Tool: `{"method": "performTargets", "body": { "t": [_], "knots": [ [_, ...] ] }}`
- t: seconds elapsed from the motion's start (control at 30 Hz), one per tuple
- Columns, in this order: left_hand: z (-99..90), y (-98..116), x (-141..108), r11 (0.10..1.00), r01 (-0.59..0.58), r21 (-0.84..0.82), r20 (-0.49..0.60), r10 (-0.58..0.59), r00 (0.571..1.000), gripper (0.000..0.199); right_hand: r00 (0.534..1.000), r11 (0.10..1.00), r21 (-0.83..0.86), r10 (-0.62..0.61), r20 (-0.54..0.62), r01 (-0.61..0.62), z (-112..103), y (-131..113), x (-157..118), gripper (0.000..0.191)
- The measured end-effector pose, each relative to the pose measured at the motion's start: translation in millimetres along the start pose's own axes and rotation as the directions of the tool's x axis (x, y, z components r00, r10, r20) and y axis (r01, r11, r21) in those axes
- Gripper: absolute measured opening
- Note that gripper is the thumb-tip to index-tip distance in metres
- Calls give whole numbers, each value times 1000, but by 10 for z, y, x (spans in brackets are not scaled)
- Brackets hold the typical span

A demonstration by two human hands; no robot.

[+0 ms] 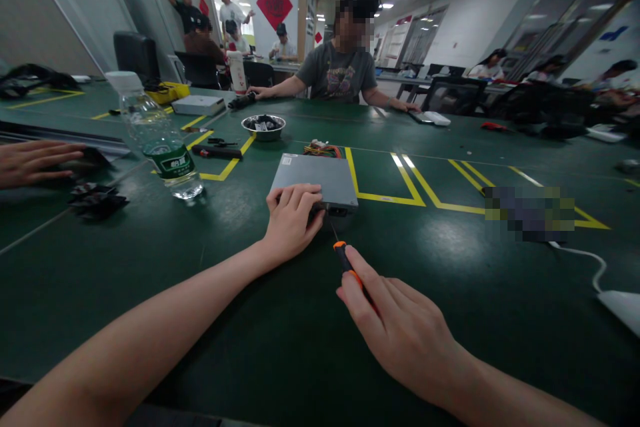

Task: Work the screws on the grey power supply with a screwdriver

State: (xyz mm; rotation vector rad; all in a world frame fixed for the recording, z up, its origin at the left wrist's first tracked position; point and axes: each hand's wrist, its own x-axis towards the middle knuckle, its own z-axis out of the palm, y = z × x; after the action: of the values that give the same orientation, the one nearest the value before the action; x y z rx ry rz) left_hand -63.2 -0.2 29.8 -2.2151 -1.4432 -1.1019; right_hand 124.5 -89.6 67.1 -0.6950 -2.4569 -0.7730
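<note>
A grey metal computer power supply (pixel 320 177) lies on the green table in front of me, its bundle of coloured cables (pixel 324 149) at the far side. My left hand (pixel 293 217) grips its near left corner, fingers bent over the top and thumb at the near face. In my right hand (pixel 400 320) is an orange and black screwdriver (pixel 342 255). Its thin shaft points at the near face of the power supply, beside the socket. Whether the tip touches a screw is too small to tell.
A water bottle (pixel 167 147) stands to the left, near black parts (pixel 96 200) and another person's hand (pixel 37 161). Behind are a metal bowl (pixel 263 127) of small parts and a black tool (pixel 217 152). A person (pixel 340 73) sits opposite. A blurred-out device (pixel 530 213) lies right.
</note>
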Motion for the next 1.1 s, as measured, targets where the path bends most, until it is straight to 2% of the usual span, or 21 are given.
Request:
{"method": "performTargets", "body": {
  "t": [0.13,0.33,0.5,0.7,1.1],
  "knots": [
    [1,2,1,1000,3,-5,1,-3,1000,19,1000,1000,7,23,-6,-23,-36,13,10,18],
    [-10,-1,-1,1000,-1,7,5,1,1000,18,997,999,38,1,-78,2,-117,-19,21,15],
    [-4,-16,-5,1000,-12,11,7,12,1000,19,995,999,-17,44,-89,-46,-159,54,2,13],
    [-5,-34,-11,1000,-30,3,3,30,1000,24,993,995,-54,80,-91,-85,-165,174,1,14],
    [7,-44,-12,999,-39,7,7,38,999,26,993,997,-30,72,-96,-75,-116,179,-14,16]
  ]
}}
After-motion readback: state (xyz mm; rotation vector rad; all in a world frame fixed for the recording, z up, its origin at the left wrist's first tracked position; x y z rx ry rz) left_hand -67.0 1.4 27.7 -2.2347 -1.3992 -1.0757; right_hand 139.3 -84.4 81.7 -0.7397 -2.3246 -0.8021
